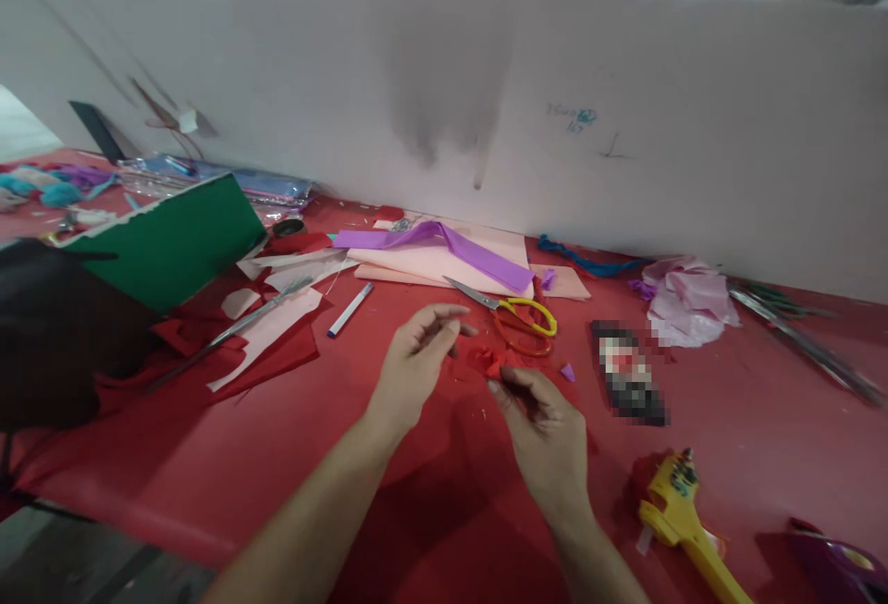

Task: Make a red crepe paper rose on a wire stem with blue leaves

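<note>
Red paper scrap (486, 362) sits just above the table (277, 456) btwn both grips, left hand (416, 354) pinching one edge narrow, right hand (545, 428) closed on the other to steady it, scissors (517, 313) near.

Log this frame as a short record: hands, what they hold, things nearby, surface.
hands: left hand and right hand, both above the table
held: red paper scrap, pinched between both hands
nearby: scissors just behind the scrap; pen to the left; glue gun to the right
surface: red table, littered with paper
</note>
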A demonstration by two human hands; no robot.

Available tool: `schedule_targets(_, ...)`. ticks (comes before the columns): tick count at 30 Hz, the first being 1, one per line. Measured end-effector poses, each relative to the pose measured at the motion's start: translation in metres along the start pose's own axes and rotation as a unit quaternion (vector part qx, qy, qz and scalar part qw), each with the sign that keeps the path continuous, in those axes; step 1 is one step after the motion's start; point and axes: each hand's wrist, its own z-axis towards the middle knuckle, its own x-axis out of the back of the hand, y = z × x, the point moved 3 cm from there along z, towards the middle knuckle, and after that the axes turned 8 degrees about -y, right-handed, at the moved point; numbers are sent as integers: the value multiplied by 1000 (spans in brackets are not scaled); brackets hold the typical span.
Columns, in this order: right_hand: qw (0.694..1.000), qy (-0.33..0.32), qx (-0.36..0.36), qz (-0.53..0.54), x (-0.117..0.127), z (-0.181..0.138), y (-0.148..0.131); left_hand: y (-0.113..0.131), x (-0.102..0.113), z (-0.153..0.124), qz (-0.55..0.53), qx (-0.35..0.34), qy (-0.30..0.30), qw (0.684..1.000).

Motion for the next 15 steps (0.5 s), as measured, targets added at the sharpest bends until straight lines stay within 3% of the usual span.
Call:
schedule_targets(2,1000,0,1,1,0,0,-1,-2,3,2,-12,56,2,998)
schedule_targets(4,1000,-1,-1,6,1,0,-3,-3,0,2,-16,95,-47,994)
schedule_targets(7,999,-7,-29,37,0,1,-2,-4,-6,0,-29,87,-109,990)
schedule_targets(11,986,-12,-105,129,0,1,7,-7,-5,0,-48,84,-64,993)
schedule_targets(15,974,-6,-120,191,0,4,11,-6,-10,-1,18,91,-120,988)
